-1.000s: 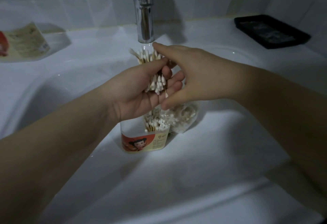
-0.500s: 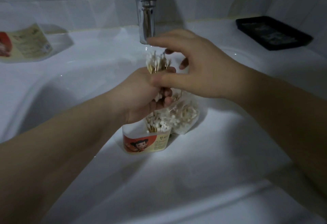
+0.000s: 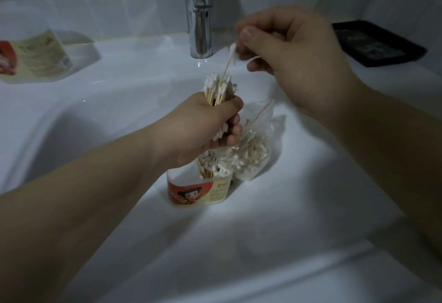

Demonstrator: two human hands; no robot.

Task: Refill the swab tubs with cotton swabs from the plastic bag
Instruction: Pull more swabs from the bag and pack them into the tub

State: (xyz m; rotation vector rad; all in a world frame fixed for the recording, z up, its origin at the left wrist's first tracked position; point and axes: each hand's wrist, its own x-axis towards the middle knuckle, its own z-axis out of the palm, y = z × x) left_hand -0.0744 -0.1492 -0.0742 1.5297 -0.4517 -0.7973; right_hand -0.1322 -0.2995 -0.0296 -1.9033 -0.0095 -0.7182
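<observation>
White sink basin, glossy, dim light. Labelled swab tub upright on basin slope, near centre, cotton swabs standing inside. Clear plastic bag touching tub's right side. Chrome faucet at far centre rim. Second labelled tub on far-left ledge. Black tray on far-right ledge.

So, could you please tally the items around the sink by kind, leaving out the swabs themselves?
Clear plastic swab tubs with red-and-cream labels: 2
Clear plastic bag of swabs: 1
Black rectangular tray: 1
Chrome tap: 1
Total: 5
</observation>
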